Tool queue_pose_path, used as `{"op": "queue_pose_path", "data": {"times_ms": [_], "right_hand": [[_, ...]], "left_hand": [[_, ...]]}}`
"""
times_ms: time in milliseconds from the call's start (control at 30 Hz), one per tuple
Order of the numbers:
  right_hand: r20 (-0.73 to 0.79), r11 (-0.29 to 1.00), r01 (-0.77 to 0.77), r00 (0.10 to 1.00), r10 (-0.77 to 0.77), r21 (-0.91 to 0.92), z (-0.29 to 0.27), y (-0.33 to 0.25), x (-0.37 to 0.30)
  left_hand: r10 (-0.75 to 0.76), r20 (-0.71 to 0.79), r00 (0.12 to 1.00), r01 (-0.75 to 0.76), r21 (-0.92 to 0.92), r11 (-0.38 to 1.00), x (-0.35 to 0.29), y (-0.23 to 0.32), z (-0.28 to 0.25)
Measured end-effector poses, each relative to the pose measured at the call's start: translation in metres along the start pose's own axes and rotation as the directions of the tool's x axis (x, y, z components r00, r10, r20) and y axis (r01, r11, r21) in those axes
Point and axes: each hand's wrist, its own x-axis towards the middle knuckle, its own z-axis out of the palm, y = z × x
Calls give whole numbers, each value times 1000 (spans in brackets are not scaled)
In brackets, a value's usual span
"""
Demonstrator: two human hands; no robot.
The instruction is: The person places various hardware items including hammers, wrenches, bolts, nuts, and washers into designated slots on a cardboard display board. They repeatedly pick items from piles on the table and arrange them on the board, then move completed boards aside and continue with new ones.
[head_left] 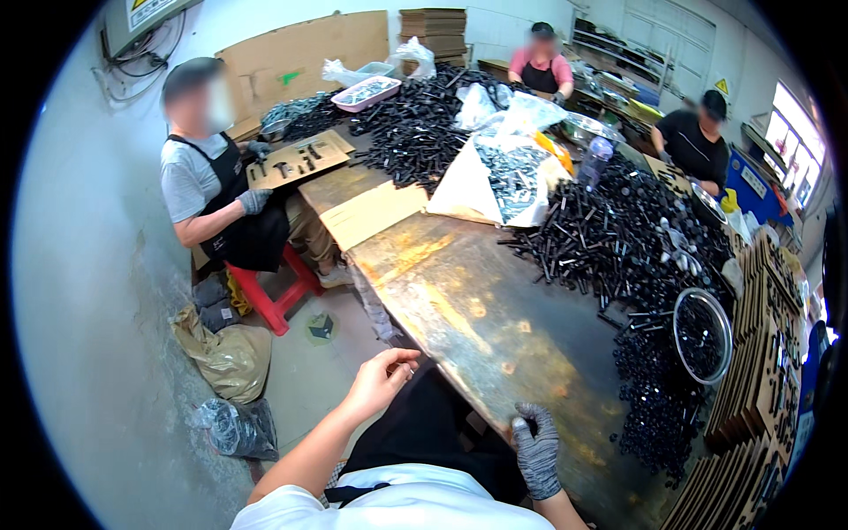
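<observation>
My bare left hand [387, 378] is over my lap beside the table's front edge, with its fingers loosely bent, thumb apart, and nothing visible in them. A grey knitted glove covers my right hand [537, 455], which rests at the edge of the worn metal-topped table [477, 327]. Its fingers curve over the edge, the thumb stands apart, and I see nothing held. To the right of that hand lie many small black round parts [649, 406], and behind them a steel bowl [726, 340] of black pieces. A wide heap of black bolt-like parts [583, 234] spreads farther back.
A white sack [464, 185] of silvery parts and a cardboard sheet [375, 215] lie mid-table. Stacked cardboard [742, 397] lines the right. At left, a seated co-worker [212, 168] holds a parts board [309, 159]; two more work at the back. A red stool [274, 296] and bags [234, 353] stand below.
</observation>
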Motion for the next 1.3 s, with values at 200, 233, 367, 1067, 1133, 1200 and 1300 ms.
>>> {"op": "queue_pose_path", "data": {"times_ms": [200,233,367,1067,1133,1200,1300], "right_hand": [[-45,972,167,983,-176,-167,22,13,18],[-52,970,165,983,-177,-178,25,11,20],[-77,963,156,981,-177,-219,45,3,28],[-181,901,20,977,-108,-433,102,-21,60],[-182,901,37,975,-127,-432,102,-21,59],[-185,898,55,971,-150,-437,100,-20,58],[-172,914,52,976,-131,-402,103,-17,57]], "left_hand": [[-41,-51,998,35,-107,994,6,-14,-35],[-55,-59,997,46,-141,989,11,-22,-42],[-110,-208,972,10,-431,902,36,-64,-83],[494,-228,839,-518,-57,853,166,-234,-352],[228,-277,933,-345,-519,782,154,-177,-324],[-9,-151,988,-118,-807,579,147,-98,-285],[23,-52,998,-53,-733,678,137,-91,-288]]}}
